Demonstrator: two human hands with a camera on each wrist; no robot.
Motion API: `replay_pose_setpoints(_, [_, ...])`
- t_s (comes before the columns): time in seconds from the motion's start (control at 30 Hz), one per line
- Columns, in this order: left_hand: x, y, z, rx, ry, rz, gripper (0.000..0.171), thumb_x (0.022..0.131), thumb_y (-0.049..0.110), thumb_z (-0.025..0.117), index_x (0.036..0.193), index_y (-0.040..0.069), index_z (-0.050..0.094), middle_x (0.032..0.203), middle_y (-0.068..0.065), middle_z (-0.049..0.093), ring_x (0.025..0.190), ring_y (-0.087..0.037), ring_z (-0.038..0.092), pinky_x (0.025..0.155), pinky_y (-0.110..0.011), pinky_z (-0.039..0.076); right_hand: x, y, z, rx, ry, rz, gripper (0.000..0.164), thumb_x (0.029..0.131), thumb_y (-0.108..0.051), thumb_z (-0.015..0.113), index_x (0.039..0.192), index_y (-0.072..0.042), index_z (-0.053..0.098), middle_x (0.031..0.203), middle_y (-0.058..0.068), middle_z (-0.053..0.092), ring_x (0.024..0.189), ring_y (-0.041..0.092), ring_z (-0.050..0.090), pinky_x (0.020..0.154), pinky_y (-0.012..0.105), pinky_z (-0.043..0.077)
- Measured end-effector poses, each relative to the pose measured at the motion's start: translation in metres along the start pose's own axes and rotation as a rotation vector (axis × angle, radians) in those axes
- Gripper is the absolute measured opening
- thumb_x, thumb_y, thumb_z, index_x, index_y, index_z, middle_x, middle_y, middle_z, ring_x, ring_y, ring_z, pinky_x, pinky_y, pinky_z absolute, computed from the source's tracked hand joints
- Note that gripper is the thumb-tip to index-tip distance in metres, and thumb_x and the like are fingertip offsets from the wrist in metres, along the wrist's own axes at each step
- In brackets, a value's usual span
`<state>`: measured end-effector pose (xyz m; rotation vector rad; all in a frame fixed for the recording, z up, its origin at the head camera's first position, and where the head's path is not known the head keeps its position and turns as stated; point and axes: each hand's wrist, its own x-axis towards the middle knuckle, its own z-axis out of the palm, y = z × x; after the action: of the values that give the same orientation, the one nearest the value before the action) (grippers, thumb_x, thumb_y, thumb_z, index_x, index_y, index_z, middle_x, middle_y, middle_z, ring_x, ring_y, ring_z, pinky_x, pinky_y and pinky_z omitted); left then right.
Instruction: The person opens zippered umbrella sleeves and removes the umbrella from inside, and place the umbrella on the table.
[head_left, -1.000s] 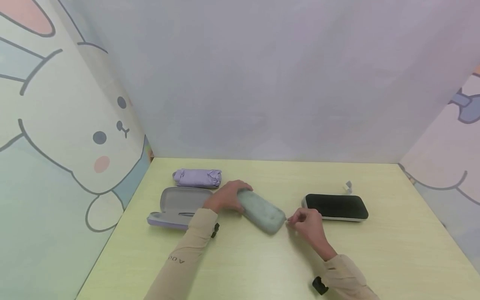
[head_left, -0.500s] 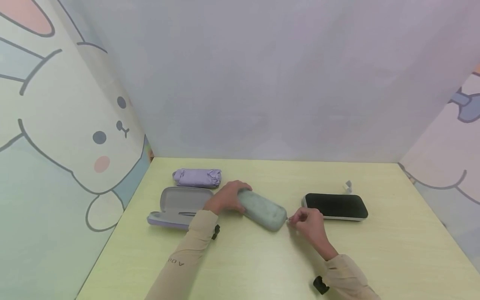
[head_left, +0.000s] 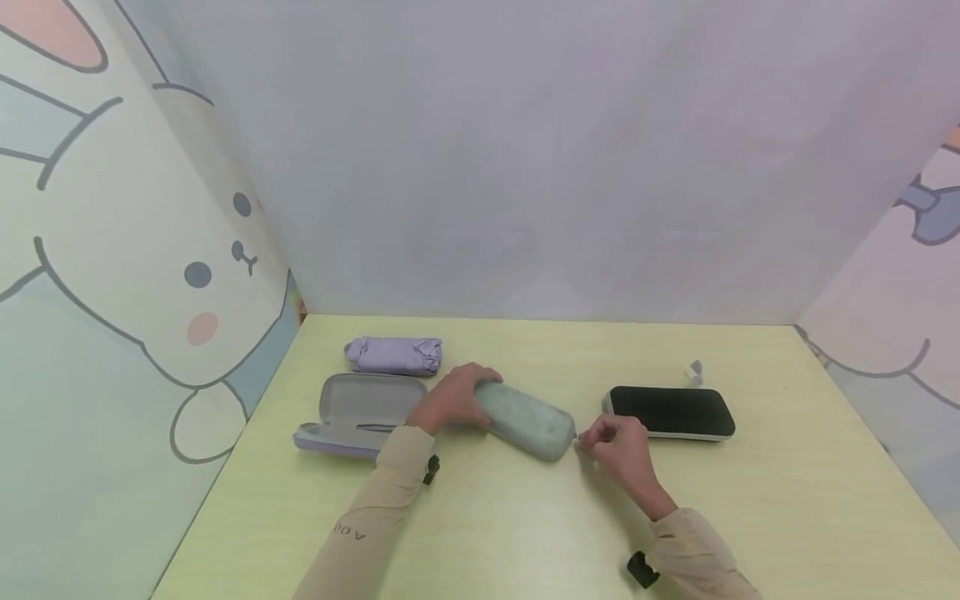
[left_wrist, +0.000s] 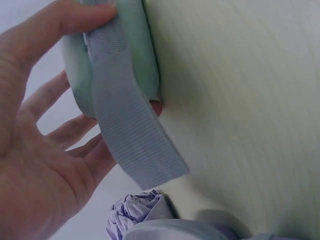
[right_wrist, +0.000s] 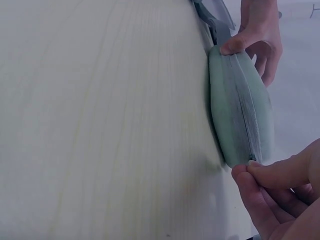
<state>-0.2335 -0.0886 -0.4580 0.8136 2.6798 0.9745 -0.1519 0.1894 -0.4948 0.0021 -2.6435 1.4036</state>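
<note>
A pale green zippered case (head_left: pixel 528 422) lies slantwise at the middle of the table. My left hand (head_left: pixel 453 398) grips its far left end, thumb on a grey ribbed strap (left_wrist: pixel 130 120) that hangs from that end in the left wrist view. At the other end, my right hand (head_left: pixel 621 446) pinches the small zipper pull between thumb and forefinger. The right wrist view shows the zipper (right_wrist: pixel 245 110) running along the case's side, its two edges together, with the slider (right_wrist: pixel 252 157) right at my fingertips.
An open lilac hard case (head_left: pixel 360 404) lies left of my left hand, with a lilac fabric roll (head_left: pixel 394 356) behind it. Right of the green case sits a black-topped white case (head_left: pixel 671 412), and a small white piece (head_left: pixel 696 372) lies behind that.
The green case's right end has shifted slightly away and to the right. Both hands keep their hold and have barely moved.
</note>
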Motion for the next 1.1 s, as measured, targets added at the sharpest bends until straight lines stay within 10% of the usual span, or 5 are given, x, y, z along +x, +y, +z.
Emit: replay_pose_setpoints(1.1, [-0.004, -0.001, 0.015, -0.003, 0.094, -0.107, 0.067, 0.054, 0.012, 0.085, 0.118, 0.012, 0.065, 0.112, -0.008, 0.061, 0.099, -0.023, 0.055, 0.089, -0.037, 0.045, -0.004, -0.005, -0.004, 0.002, 0.008, 0.027, 0.021, 0.068, 0.007, 0.073, 0.058, -0.005, 0.059, 0.072, 0.009, 0.07, 0.066, 0.014, 0.066, 0.064, 0.02, 0.045])
